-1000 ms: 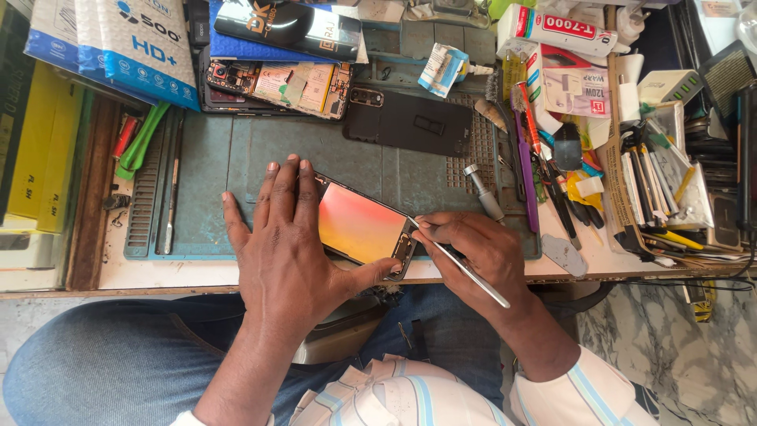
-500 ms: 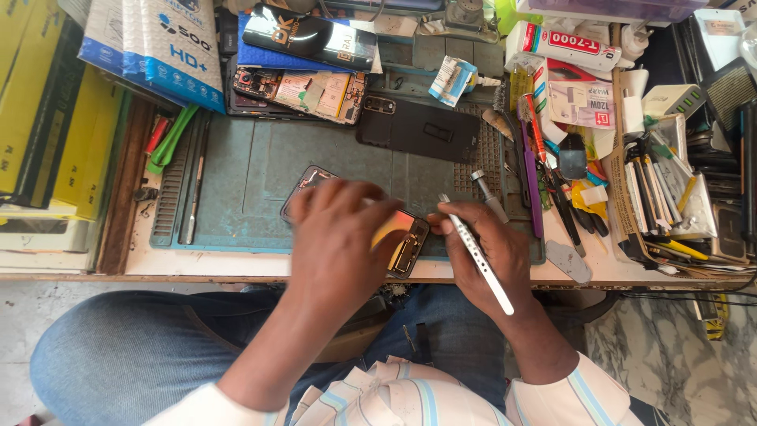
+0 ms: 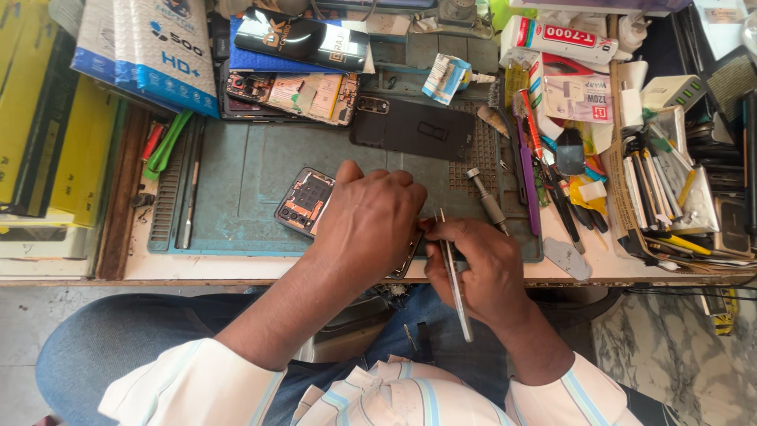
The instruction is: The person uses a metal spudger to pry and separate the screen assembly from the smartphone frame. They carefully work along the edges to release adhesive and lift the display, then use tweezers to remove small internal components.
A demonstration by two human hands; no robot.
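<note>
Nearest us, the right hand (image 3: 482, 272) pinches slim metal tweezers (image 3: 455, 278), its tip lost behind the left hand (image 3: 371, 223). That hand clamps flat over an opened phone (image 3: 306, 200) on the green work mat (image 3: 236, 177), hiding most of it. Half a second ago we saw its orange glare; now circuitry faces up. Beyond lie a dark back cover (image 3: 414, 128) and a cluttered bench.
</note>
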